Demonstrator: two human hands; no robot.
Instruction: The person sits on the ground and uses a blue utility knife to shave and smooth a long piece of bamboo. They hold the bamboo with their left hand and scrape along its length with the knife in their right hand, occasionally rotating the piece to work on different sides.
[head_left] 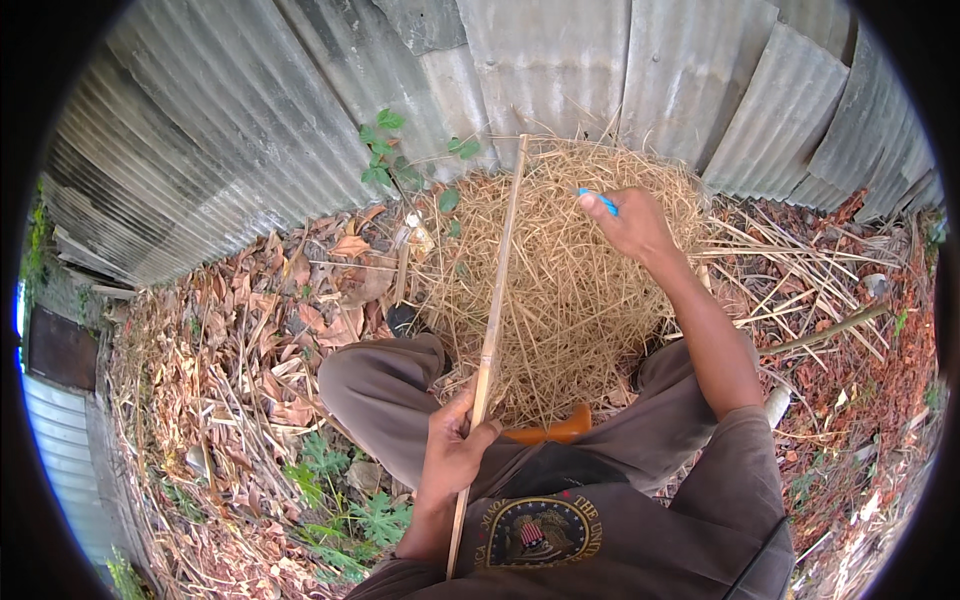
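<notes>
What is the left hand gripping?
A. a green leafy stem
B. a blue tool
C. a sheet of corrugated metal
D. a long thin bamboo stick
D: the left hand is closed around a long thin bamboo stick that runs up over the straw pile; the small blue item is in the right hand.

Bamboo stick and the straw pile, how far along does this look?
Done: dry straw lies heaped before the knees. In hand: the left hand grips a long bamboo stick held upright, and the right hand holds a small blue tool over the heap. Left: no straw looks attached to the stick yet.
</notes>
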